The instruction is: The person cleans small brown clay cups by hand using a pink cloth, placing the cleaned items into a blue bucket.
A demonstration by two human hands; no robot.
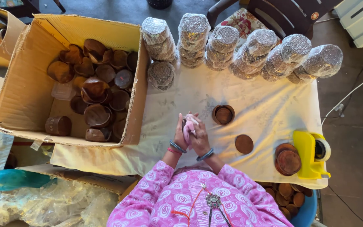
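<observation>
Both hands meet over the white cloth: the left hand (182,125) cups a small dark wooden bowl (184,122), and the right hand (198,138) pinches a pink rag (188,130) against it. Beyond the fingers stand foil-wrapped stacks (240,50), seemingly finished; left of them, the cardboard box (26,96) holds many loose bowls.

Brown wooden bowls (95,90); yellow tape dispenser (309,153); pink swirl-patterned sleeve (158,191); pink cloth (188,130); white tablecloth (269,109).
</observation>
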